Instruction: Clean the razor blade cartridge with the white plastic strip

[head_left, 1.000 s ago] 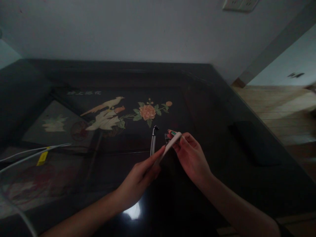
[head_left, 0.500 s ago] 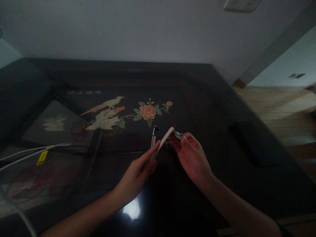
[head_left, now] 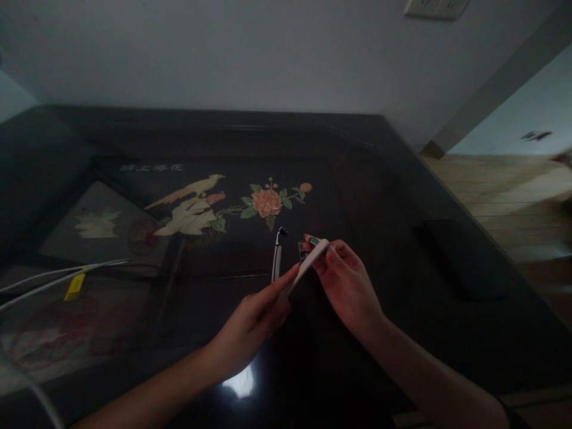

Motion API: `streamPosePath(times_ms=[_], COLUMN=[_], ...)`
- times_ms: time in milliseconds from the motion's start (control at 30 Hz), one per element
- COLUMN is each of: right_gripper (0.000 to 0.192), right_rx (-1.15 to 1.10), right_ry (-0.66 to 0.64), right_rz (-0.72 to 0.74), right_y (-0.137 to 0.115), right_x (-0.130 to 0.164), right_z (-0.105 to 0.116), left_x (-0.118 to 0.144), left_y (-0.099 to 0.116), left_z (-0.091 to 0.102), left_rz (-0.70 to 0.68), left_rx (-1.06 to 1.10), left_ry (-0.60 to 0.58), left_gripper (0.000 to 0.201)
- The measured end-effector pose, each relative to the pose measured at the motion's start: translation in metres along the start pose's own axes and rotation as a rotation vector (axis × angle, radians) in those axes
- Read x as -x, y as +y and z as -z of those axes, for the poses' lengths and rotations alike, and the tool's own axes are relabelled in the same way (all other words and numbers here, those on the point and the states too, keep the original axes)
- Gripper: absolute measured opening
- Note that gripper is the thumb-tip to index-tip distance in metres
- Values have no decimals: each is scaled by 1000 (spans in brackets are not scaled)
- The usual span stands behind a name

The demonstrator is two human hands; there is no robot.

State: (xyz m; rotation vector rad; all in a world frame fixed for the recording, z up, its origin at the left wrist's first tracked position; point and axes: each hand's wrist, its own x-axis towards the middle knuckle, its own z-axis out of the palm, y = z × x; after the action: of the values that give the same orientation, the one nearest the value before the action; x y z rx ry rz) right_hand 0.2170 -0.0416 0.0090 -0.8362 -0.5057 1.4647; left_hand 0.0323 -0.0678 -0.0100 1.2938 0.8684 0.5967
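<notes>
My left hand is closed on a slim white stick with a rounded end, which slants up and to the right. Fingers of my right hand pinch a small piece with a green strip, which looks like a razor cartridge. The stick's rounded end lies across that piece, close to my right fingertips, and partly hides it. Just left of both, a slender silver handle with a dark curved tip, like a razor handle, lies on the dark tabletop. My left fingers cover its lower end.
A black flat case lies on the right of the table. White cables with a yellow tag run in from the left. Bird and flower pictures decorate the glossy top, which meets a wall at the back.
My left hand has shifted slightly right. The white stick's end has slid right and a little down, across the green-striped piece. More of the silver handle shows.
</notes>
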Motion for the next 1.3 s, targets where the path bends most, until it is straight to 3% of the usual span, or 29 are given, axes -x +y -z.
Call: streamPosePath(times_ms=[567, 1100, 1300], right_gripper=[19, 18, 19], right_rx=[-18, -4, -12], right_ry=[6, -21, -28], right_rz=[5, 19, 10], right_y=[0, 2, 1], right_x=[0, -2, -1], right_z=[1, 2, 2], left_x=[-4, -1, -2], left_y=[2, 0, 1], left_z=[2, 0, 1], left_rz=[57, -40, -52], left_rx=[-85, -41, -59], left_ry=[143, -4, 29], left_gripper=[58, 53, 52])
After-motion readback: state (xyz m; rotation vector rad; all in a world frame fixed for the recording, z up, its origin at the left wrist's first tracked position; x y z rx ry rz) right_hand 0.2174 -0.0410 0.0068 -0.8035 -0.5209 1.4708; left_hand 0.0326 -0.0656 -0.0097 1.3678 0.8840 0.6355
